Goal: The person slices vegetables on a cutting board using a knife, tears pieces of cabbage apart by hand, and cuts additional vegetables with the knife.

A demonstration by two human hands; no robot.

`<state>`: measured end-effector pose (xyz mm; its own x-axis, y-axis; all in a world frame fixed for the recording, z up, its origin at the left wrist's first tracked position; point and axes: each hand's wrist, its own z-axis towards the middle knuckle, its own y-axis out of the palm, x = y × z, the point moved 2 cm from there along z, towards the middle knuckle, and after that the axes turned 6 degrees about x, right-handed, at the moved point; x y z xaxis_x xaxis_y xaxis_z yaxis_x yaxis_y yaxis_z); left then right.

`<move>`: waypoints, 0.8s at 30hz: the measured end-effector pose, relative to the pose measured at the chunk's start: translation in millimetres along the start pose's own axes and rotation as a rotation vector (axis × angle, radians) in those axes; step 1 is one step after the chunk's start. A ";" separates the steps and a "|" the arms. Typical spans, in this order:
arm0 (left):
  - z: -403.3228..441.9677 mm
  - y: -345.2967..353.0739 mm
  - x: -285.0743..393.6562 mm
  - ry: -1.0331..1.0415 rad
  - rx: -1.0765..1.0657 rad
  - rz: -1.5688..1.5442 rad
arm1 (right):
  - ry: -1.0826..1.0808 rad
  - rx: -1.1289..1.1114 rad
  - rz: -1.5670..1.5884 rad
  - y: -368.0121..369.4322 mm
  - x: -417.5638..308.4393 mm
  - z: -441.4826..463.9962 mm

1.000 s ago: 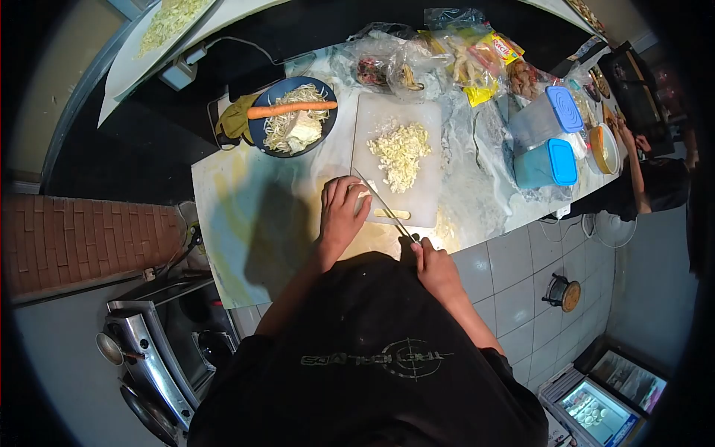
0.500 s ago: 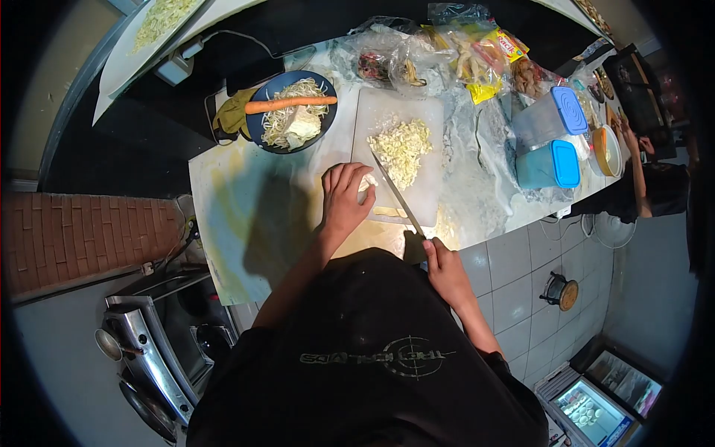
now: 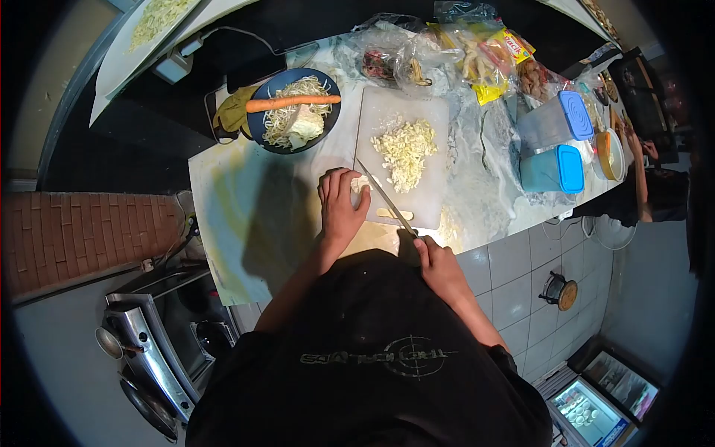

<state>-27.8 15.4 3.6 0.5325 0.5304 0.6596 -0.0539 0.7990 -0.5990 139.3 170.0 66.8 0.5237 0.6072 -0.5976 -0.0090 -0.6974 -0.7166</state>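
Note:
On the white cutting board (image 3: 428, 205), a heap of chopped cabbage (image 3: 406, 153) covers the middle. My left hand (image 3: 342, 208) rests at the board's left edge with curled fingers pressed on a pale piece of cabbage (image 3: 359, 183), mostly covered by the fingers. My right hand (image 3: 441, 267) grips the handle of a long knife (image 3: 387, 200). The blade slants up and left over the board, its tip just right of my left fingers. Behind my left hand stands a dark blue plate (image 3: 261, 132) with bean sprouts (image 3: 277, 134), a carrot (image 3: 294, 102) and a cabbage chunk (image 3: 305, 127).
Plastic bags of food (image 3: 477, 63) lie along the back. Two lidded plastic containers, one clear with a blue lid (image 3: 575, 115) and one turquoise (image 3: 547, 170), stand at the right. Another person's arm (image 3: 639, 179) shows at far right. A stove (image 3: 153, 350) is at lower left.
The knife has shifted left, so its blade lies closer to my left hand. My right hand moved slightly left with it. My left hand stays on the cabbage piece.

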 end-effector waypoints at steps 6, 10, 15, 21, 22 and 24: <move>0.5 0.1 0.7 -0.012 -0.019 -0.011 | -0.043 0.021 -0.105 5.0 1.7 7.8; 0.6 1.3 1.3 0.019 -0.021 -0.005 | -0.064 0.050 -0.182 9.7 -1.9 19.6; -0.1 1.8 -2.0 0.033 -0.018 -0.005 | -0.054 0.057 -0.181 7.5 -6.1 14.3; 3.9 1.6 3.7 0.045 -0.051 0.009 | 0.039 0.076 0.007 -6.4 3.5 -1.9; 4.7 1.9 4.9 0.057 -0.059 -0.003 | 0.039 0.096 0.115 -8.9 3.6 -5.2; 7.9 2.7 5.6 0.074 -0.064 -0.016 | 0.062 0.099 0.160 -15.8 -0.5 -9.8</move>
<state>-31.6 22.8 9.3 0.5936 0.4935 0.6357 0.0083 0.7861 -0.6180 147.5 177.0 81.9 0.5599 0.4650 -0.6858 -0.1783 -0.7407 -0.6478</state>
